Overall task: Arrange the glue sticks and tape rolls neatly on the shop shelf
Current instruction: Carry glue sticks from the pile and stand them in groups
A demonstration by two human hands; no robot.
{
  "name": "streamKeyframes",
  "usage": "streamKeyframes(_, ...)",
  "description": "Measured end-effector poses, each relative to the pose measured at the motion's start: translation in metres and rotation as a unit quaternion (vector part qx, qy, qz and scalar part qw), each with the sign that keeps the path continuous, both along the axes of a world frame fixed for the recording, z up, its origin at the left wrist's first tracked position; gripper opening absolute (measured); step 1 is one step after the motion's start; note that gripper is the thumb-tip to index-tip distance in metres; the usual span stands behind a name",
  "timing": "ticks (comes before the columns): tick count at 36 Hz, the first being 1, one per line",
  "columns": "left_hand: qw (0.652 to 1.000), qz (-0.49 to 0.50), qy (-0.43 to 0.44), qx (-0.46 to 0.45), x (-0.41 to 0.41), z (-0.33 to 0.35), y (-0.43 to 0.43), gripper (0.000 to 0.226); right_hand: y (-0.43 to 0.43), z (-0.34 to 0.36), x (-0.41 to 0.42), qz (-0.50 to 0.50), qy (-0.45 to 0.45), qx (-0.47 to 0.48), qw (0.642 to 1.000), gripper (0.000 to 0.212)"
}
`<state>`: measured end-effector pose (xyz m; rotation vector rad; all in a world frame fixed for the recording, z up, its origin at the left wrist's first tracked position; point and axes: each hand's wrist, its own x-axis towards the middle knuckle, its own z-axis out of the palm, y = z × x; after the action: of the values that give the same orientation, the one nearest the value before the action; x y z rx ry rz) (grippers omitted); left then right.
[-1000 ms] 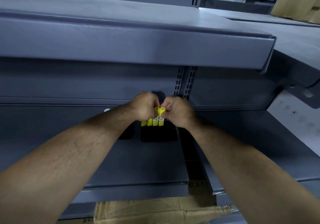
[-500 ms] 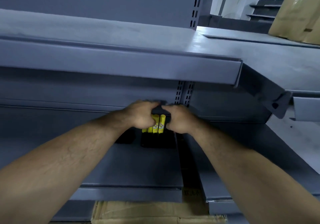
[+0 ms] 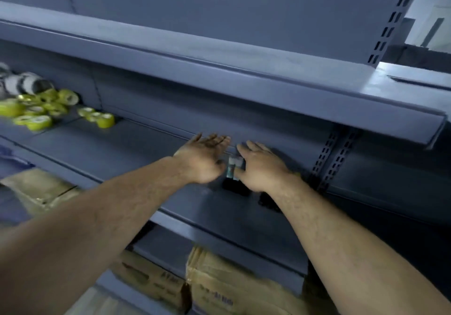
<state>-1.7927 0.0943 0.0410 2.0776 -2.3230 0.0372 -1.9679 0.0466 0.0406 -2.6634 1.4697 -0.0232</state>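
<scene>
Grey-blue painted metal shelf (image 3: 122, 148), smooth and matte, with another shelf board (image 3: 219, 70) above the grips and a perforated upright (image 3: 334, 158) right of the right grip (image 3: 261, 168). Left grip (image 3: 205, 161) and right grip are both open, fingers straight, flanking the glue sticks (image 3: 233, 167). The sticks are blurred and seem to stand upright between the grips. Round yellow-green tape rolls (image 3: 48, 109) lie jumbled well left of the left grip. Cardboard boxes (image 3: 219, 288) sit below both grips.
</scene>
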Motion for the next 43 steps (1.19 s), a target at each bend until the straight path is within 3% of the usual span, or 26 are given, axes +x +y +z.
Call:
streamKeyframes(8, 0.996, 0.084, 0.000, -0.005, 0.128, -0.008, 0.079, 0.072, 0.060, 0.005, 0.120, 0.070, 0.008, -0.007, 0.997, 0.078)
streamKeyframes(24, 0.962, 0.261, 0.080, -0.006, 0.414, -0.031, 0.278, 0.069, 0.202, -0.012, 0.452, 0.230, -0.009, 0.024, 0.973, 0.082)
streamKeyframes(34, 0.932, 0.352, 0.085, -0.016, 0.549, -0.049, 0.306, 0.070, 0.199, -0.031, 0.609, 0.310, -0.019, 0.016, 0.950, 0.082)
streamKeyframes(43, 0.907, 0.415, 0.064, -0.025, 0.662, -0.017, 0.296, 0.073, 0.162, -0.027, 0.755, 0.382, -0.024, 0.007, 0.924, 0.077)
